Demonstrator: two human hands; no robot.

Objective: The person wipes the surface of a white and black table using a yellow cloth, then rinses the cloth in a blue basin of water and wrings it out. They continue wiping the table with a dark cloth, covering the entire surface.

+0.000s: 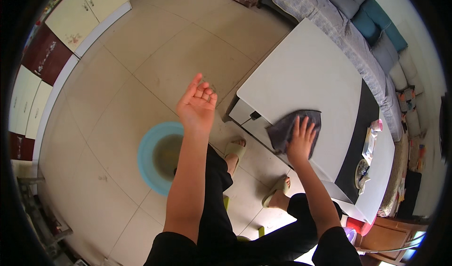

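Note:
My right hand lies flat with its fingers spread on a dark grey cloth. The cloth rests on the white top of a low coffee table, by its near left edge, and one side of it reaches the rim. My left hand is raised above the floor, left of the table. Its palm faces up, the fingers are loosely bent and apart, and it holds nothing. Below my left forearm stands a light blue basin with murky water in it, partly hidden by the arm.
A black strip crosses the table; a tray, a glass dish and a pink item sit beyond it. A covered sofa lines the far right. Cream and dark red cabinets stand left. My sandalled feet are beside the table.

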